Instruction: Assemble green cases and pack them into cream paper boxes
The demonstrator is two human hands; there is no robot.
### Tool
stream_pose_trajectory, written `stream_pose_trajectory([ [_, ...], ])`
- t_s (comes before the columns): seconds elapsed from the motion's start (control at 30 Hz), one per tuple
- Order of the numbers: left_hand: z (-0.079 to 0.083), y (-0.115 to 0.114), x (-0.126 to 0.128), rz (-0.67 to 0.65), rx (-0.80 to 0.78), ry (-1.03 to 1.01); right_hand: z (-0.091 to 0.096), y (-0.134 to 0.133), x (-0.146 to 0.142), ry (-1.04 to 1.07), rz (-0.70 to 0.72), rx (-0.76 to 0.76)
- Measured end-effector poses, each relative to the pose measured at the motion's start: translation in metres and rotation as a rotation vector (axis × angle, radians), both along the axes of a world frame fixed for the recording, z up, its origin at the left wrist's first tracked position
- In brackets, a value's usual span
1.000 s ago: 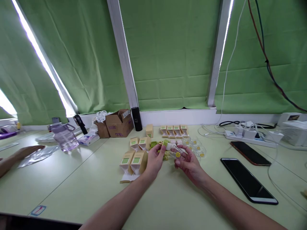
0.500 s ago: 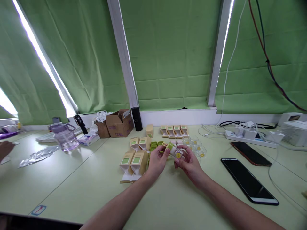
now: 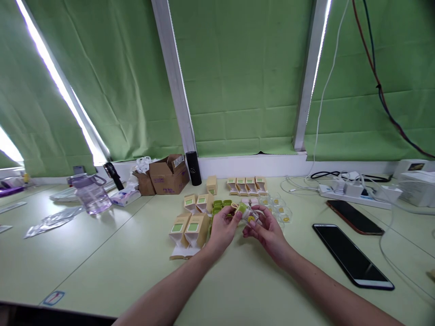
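Observation:
Over the middle of the table, both hands hold a small clear bottle with a green-and-white cap, a cord loop and a yellow sticker. My left hand pinches the capped end. Closed round the clear body, my right hand has its thumb by the sticker. Just behind the left hand sit several green caps. Clear containers with yellow stickers stand behind the right hand, partly hidden by it. Open cardboard boxes with green windows are left of my left hand.
Pale small items and more little boxes stand at the back. Two phones lie to the right, near a power strip with loose cables. A purple water bottle and a brown carton are leftward.
My right fingers have shifted on the clear body, with the thumb now against it near the sticker. At the far left, another person's hand has left the view.

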State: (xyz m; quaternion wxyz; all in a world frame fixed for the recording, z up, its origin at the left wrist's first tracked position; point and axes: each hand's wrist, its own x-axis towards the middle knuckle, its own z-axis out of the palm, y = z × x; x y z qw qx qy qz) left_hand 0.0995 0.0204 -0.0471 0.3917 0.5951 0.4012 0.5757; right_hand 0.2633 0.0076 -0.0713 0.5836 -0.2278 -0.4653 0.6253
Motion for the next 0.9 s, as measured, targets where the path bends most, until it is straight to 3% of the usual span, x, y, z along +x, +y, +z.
stream_pose_trajectory([
  [0.4,-0.007,0.002,-0.003,-0.031,0.031,0.083,-0.007,0.007,0.002,-0.23,-0.182,0.123],
  [0.63,-0.003,-0.001,-0.004,-0.046,0.059,0.066,-0.002,0.006,0.006,-0.238,-0.168,0.176],
  [0.9,-0.003,0.0,-0.005,-0.068,0.052,0.056,-0.011,0.008,0.004,-0.259,-0.13,0.188],
])
